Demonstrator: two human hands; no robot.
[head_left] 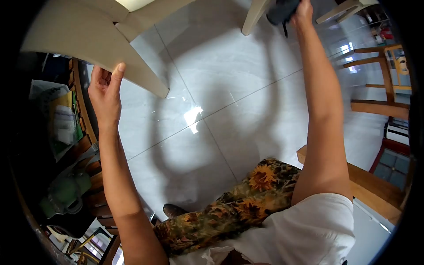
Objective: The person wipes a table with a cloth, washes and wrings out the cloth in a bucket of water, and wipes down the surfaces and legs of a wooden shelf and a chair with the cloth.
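Observation:
My left hand (106,90) grips the lower edge of a cream plastic chair (81,35), thumb on the near face and fingers curled behind it. One tapering leg of that chair points down toward the floor beside the hand. At the upper right, my right arm is stretched far out, and my right hand (303,15) is closed on a dark, soft-looking item (282,12) with a thin strap or cord hanging from it. Its exact kind is unclear. Another cream leg (255,17) stands just left of the dark item.
Glossy pale floor tiles (229,110) spread between my arms. On the left, a wooden slatted bench (90,128) carries bags and a green container (66,192). Wooden chairs (386,73) stand on the right, with a wooden beam (371,187) near my right elbow.

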